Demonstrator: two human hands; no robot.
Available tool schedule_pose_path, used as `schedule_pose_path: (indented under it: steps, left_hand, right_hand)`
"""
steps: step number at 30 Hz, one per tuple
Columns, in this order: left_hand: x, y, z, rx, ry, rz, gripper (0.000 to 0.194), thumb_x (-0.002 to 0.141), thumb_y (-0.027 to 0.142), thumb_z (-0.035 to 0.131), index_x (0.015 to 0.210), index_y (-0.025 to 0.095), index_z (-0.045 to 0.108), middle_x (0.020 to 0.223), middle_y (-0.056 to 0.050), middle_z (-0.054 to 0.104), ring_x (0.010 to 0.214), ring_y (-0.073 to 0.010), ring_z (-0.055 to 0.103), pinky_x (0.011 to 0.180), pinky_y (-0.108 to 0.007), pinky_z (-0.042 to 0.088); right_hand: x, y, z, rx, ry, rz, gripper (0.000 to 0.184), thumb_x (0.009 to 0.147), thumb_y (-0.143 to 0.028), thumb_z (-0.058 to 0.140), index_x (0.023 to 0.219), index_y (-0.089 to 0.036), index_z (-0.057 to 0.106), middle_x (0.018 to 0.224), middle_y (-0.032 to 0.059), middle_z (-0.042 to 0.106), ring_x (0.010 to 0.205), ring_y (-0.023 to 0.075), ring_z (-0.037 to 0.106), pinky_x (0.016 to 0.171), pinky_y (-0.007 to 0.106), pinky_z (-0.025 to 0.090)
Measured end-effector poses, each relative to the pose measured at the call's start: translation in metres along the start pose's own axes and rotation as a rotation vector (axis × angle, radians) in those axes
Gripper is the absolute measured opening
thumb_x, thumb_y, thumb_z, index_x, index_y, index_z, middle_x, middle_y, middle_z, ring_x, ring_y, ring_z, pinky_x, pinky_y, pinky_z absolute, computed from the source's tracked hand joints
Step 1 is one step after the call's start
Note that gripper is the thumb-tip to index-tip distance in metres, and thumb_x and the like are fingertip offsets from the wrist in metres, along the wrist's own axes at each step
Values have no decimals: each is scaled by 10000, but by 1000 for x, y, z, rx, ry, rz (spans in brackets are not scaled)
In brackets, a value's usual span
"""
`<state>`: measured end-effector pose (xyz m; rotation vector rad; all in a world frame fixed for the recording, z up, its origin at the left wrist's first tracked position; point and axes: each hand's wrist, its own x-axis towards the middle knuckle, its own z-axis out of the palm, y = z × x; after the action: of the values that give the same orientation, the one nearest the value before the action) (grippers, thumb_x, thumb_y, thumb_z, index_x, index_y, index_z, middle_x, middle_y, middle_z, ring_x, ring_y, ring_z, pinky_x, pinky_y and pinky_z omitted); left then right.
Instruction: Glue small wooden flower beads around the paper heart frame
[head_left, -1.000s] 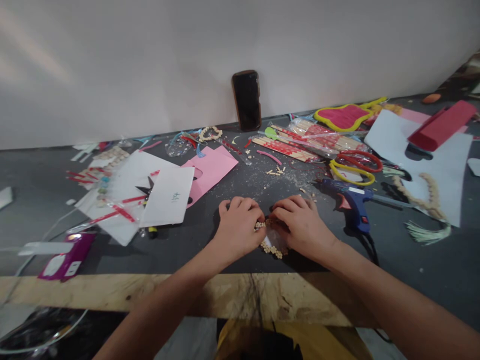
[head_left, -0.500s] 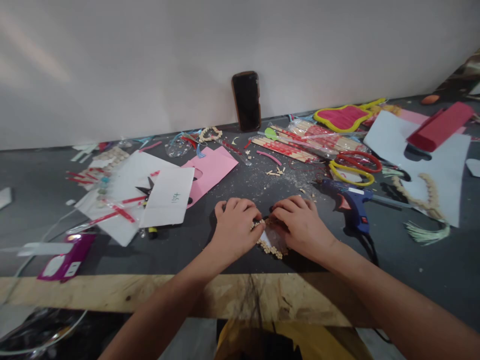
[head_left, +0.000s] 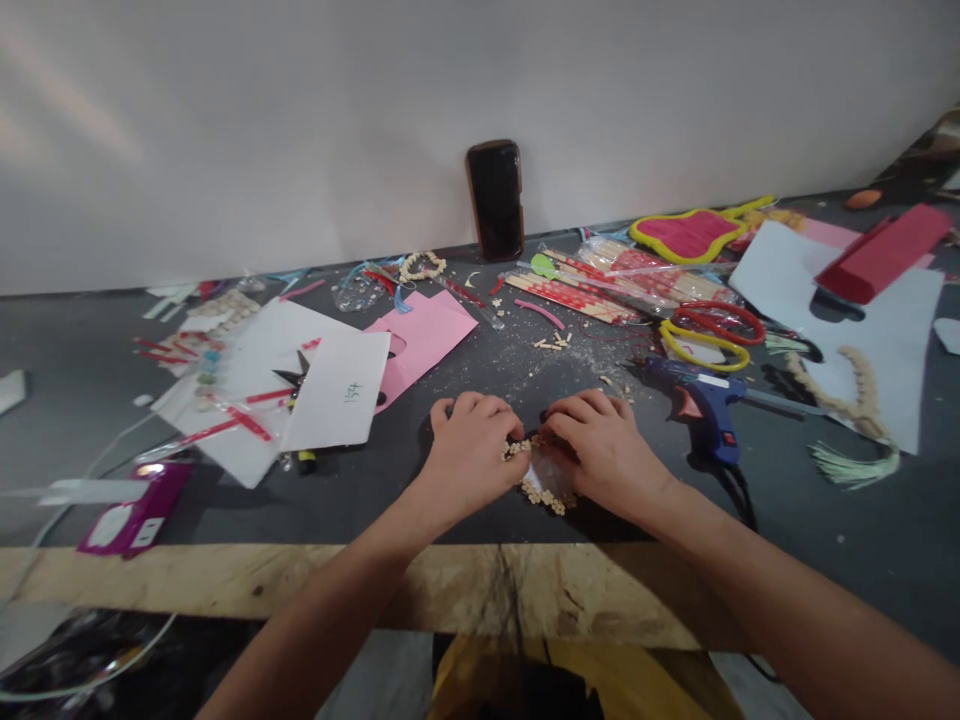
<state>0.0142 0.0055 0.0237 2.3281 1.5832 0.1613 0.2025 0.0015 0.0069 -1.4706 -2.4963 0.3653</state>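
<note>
Craft workspace, glue gun [head_left: 705,398], pink paper [head_left: 431,335], littered dark tabletop [head_left: 337,510]

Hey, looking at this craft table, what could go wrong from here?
Three things, perhaps. The glue gun lies on its side near the right hand, so if it's hot, an outward move might brush its nozzle. The small beaded piece has the fingers of the left hand and right hand close together on it, so a hard press could bend it or loosen beads. And the loose wooden bits beyond the hands could get scattered.
</note>
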Motion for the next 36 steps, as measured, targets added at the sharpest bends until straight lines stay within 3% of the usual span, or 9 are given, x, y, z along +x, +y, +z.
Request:
schedule_pose_path:
  steps: [14, 22, 25, 36]
  left_hand:
    - [3, 1, 2, -9, 23, -16, 125, 863, 330, 600, 851, 251, 697, 1107, 8, 671, 1116, -254, 518, 957, -504, 270]
    - [-4, -15, -15, 38, 9, -11, 192, 900, 221, 517, 870, 249, 704, 1032, 6, 700, 1044, -249, 564, 902, -462, 317]
    - [-12, -22, -18, 33, 0, -20, 156, 891, 254, 541, 927, 253, 693, 1006, 3, 699, 1030, -249, 570, 907, -453, 325]
    - [-27, -16, -6, -55, -28, -82, 195, 877, 341, 632, 1056, 264, 635, 958, 6, 692, 1006, -240, 572, 917, -461, 313]
  right_hand:
    - [0, 1, 1, 17, 16, -4, 107, 905, -256, 570, 946, -235, 667, 1120, 47, 689, 1073, 260, 511, 854, 417, 309]
    - [-1, 1, 0, 25, 16, 1, 101, 904, -269, 578, 937, -235, 667, 1106, 48, 691, 1065, 258, 511, 855, 418, 307]
    - [0, 1, 0, 32, 19, 0, 100, 899, -270, 587, 940, -234, 670, 1106, 51, 693, 1065, 258, 513, 864, 424, 312]
    - [0, 1, 1, 18, 17, 10, 91, 899, -265, 597, 946, -247, 674, 1125, 28, 687, 1075, 252, 516, 860, 421, 312]
